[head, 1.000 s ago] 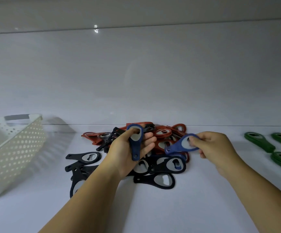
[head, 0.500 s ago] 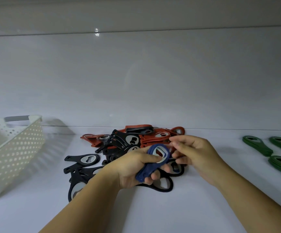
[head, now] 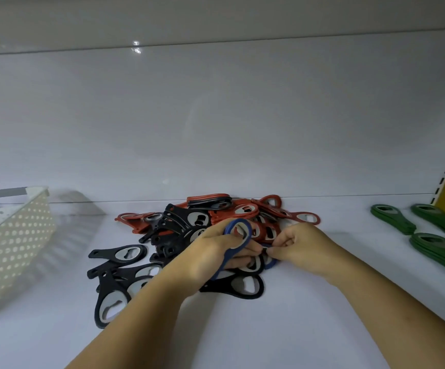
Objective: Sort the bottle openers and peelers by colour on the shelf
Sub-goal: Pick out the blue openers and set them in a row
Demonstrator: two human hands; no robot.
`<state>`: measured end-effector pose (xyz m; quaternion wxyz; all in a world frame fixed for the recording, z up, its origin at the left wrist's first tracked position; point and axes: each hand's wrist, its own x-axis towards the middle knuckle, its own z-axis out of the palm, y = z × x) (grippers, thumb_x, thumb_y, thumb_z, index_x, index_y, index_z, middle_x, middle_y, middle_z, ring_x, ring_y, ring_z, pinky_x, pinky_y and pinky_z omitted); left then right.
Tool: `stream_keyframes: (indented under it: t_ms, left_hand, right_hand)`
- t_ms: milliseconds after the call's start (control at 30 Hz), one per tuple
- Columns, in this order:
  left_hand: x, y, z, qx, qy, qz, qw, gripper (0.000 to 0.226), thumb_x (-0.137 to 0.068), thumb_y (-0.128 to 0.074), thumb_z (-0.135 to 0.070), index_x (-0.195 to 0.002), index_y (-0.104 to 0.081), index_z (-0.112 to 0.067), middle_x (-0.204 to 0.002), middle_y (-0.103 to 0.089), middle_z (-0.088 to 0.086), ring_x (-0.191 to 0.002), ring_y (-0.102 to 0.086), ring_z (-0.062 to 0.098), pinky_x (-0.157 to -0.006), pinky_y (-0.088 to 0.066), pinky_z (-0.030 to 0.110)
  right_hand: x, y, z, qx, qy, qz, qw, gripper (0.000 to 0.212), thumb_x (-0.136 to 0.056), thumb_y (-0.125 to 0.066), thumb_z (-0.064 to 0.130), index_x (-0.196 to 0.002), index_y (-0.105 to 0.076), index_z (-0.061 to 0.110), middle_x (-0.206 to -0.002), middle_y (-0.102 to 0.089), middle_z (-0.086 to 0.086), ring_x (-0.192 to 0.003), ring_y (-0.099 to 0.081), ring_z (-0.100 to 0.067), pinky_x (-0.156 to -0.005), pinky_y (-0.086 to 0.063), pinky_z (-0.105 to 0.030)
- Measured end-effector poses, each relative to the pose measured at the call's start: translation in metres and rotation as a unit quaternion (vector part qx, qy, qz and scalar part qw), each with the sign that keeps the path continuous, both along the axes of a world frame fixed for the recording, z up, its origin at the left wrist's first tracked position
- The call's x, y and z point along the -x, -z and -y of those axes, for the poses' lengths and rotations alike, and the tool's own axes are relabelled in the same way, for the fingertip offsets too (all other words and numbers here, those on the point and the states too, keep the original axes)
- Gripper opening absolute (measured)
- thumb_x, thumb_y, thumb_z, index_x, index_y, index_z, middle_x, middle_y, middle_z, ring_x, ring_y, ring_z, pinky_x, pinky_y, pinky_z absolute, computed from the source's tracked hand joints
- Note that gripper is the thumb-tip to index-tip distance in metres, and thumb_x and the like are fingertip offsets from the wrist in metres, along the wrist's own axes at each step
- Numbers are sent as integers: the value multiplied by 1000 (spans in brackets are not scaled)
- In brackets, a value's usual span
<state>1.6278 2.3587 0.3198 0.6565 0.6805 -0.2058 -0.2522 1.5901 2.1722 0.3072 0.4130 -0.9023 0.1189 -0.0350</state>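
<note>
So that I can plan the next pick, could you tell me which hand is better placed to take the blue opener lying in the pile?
Right, probably. The right hand pinches the pile's blue opener at its fingertips, while the left hand is full, gripping the lifted blue opener.

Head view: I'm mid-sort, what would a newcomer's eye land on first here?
First the tangled heap of red and black bottle openers at the back middle of the shelf. There the left hand grips a blue opener and the right hand pinches a second blue opener lying in the heap. Next the green openers stacked neatly at far right, and the white perforated basket at far left.
</note>
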Motion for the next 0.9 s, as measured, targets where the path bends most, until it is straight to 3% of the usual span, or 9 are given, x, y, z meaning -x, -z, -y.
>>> stream_keyframes:
  t_ms: [167, 267, 333, 433, 533, 600, 700, 833, 900]
  left_hand:
    - [-9, -2, -11, -14, -67, 13, 998, 24, -97, -41, -3, -104, -61, -14, -93, -72, 14, -92, -69, 27, -81, -57, 36]
    - [-11, -3, -14, 7, -80, -21, 997, 24, -97, -40, 0, -103, -60, -13, -89, -71, 18, -83, -70, 32, -73, -59, 38]
    - [-12, -2, -14, 12, -91, -28, 995, 25, -96, -39, 1, -106, -59, -12, -85, -68, 18, -66, -67, 31, -57, -58, 34]
    - [-15, -2, -15, 54, -111, -70, 990, 29, -94, -36, -1, -107, -58, -14, -74, -55, 13, -46, -45, 19, -37, -36, 21]
    - [-16, -6, -15, 158, -84, -182, 967, 26, -97, -37, -14, -110, -60, -15, -70, -48, 10, -46, -37, 13, -33, -30, 16]
    - [-14, -8, -15, 170, -62, -209, 961, 29, -99, -40, -28, -108, -63, -13, -67, -49, 9, -49, -45, 16, -36, -43, 20]
    - [-7, -10, -8, 154, -38, -226, 961, 51, -95, -42, -47, -85, -72, -6, -65, -51, 10, -58, -58, 25, -50, -58, 33]
    - [0, -6, 4, 91, 26, -262, 960, 66, -90, -36, -59, -100, -66, -1, -77, -70, 19, -63, -70, 34, -46, -58, 35]
    - [2, -3, 6, 53, 81, -245, 965, 75, -89, -31, -64, -90, -72, -2, -79, -71, 18, -59, -70, 29, -45, -57, 31]
  right_hand:
    - [1, -1, 3, 17, 21, -6, 1000, 18, -85, -66, 19, -83, -70, 2, -62, -57, 3, -62, -52, -13, -58, -41, -23]
    - [-1, -1, 11, 42, 53, 1, 998, 19, -83, -61, 14, -87, -66, -5, -66, -56, -3, -63, -51, -17, -62, -42, -27]
    - [-2, -3, 15, 30, 80, 23, 996, 13, -83, -61, 11, -79, -66, 0, -70, -61, -2, -67, -54, -18, -64, -44, -28]
    - [-2, -6, 19, 16, 105, 71, 992, 13, -85, -62, 12, -73, -64, 16, -80, -65, 2, -78, -59, -17, -67, -46, -28]
    - [-4, -12, 25, -48, 134, 140, 980, 16, -87, -60, 9, -74, -63, 17, -76, -66, 3, -72, -58, -15, -63, -43, -27]
    - [-3, -17, 26, -171, 150, 203, 952, 19, -89, -57, 6, -73, -63, 16, -72, -65, 1, -58, -49, -12, -54, -38, -23]
    - [3, -24, 15, -361, 94, 233, 898, 15, -92, -57, 6, -80, -65, 11, -64, -62, 2, -45, -35, -7, -40, -29, -15]
    - [9, -23, -10, -341, -24, 207, 917, 14, -89, -59, 3, -82, -68, 11, -61, -65, -1, -37, -33, -7, -37, -27, -17]
    - [10, -20, -21, -290, -44, 199, 935, 18, -87, -63, 2, -80, -70, 17, -62, -65, -4, -37, -34, -8, -37, -30, -17]
